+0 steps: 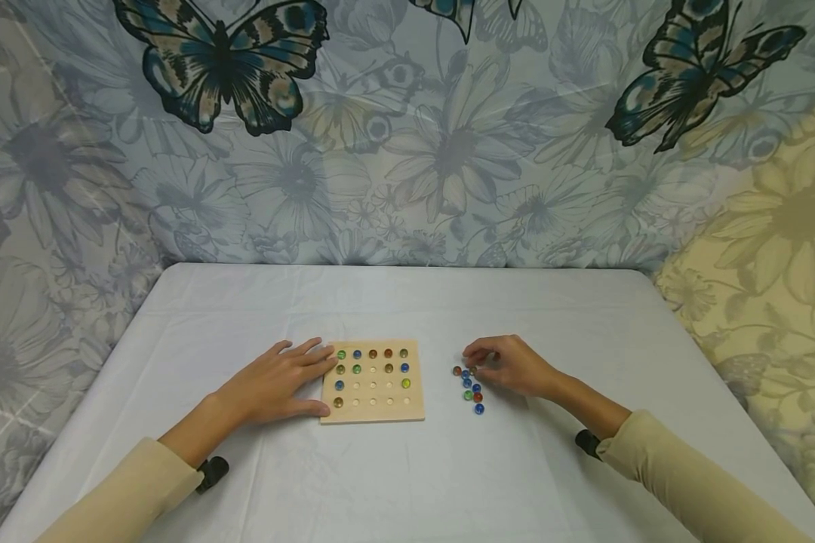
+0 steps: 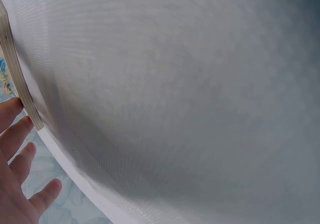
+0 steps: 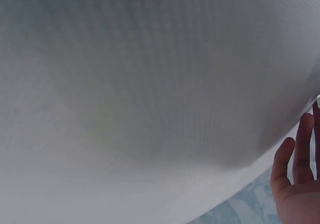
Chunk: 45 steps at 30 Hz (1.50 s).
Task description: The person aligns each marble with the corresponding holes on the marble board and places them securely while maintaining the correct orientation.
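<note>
A square-cornered wooden board (image 1: pixel 372 415) with rows of round hollows lies on the table, marbles of several colours sitting in some of them. My left hand (image 1: pixel 278 385) rests at its left side, fingers spread, fingertips on the edge and thumb by the near left corner. In the left wrist view, fingertips (image 2: pixel 25 121) touch the board's side (image 2: pixel 22 87). My right hand (image 1: pixel 516 366) is bent over the far end of a small group of loose marbles (image 1: pixel 477 388), thumb and index finger pinching a brownish marble (image 1: pixel 472 370). The right wrist view shows only some fingers (image 3: pixel 302 149).
A white cloth (image 1: pixel 394 483) covers the table. The loose marbles, blue, red and green, lie in a short line to the right of the board. Behind the table hangs fabric (image 1: pixel 407 211) printed with flowers and butterflies. Dark wrist cameras (image 1: pixel 212 473) sit at both sleeves.
</note>
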Tool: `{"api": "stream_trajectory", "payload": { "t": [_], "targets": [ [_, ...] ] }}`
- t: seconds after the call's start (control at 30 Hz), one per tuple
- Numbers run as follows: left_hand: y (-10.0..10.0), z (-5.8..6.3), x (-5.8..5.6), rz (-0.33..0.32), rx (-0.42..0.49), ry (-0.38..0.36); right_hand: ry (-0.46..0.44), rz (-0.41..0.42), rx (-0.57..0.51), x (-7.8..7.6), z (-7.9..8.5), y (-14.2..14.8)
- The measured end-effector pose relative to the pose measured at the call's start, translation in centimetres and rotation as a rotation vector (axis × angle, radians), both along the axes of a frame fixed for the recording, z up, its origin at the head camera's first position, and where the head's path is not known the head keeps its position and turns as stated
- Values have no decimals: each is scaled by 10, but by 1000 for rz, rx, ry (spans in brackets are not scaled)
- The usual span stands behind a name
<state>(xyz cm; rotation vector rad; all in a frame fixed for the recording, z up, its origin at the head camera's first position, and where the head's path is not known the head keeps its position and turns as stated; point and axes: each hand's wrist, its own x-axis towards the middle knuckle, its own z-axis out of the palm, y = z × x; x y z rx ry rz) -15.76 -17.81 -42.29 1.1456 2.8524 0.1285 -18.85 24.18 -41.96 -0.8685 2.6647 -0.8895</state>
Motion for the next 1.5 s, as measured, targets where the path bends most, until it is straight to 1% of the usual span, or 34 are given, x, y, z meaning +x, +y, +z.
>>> {"api": "stream_trajectory", "payload": {
  "t": [0.33,0.8,1.1,1.5],
  "targets": [
    [0,0,0,-1,4,-7,13,7,-30,-2,4,-6],
    [-2,-2,0,-3,1,-7,11,72,-102,4,17,-37],
    [-2,-2,-1,-2,-8,0,-18,136,-149,9,17,-61],
    [-1,-2,-2,-12,0,7,-71,208,-152,15,8,-82]
  ]
}}
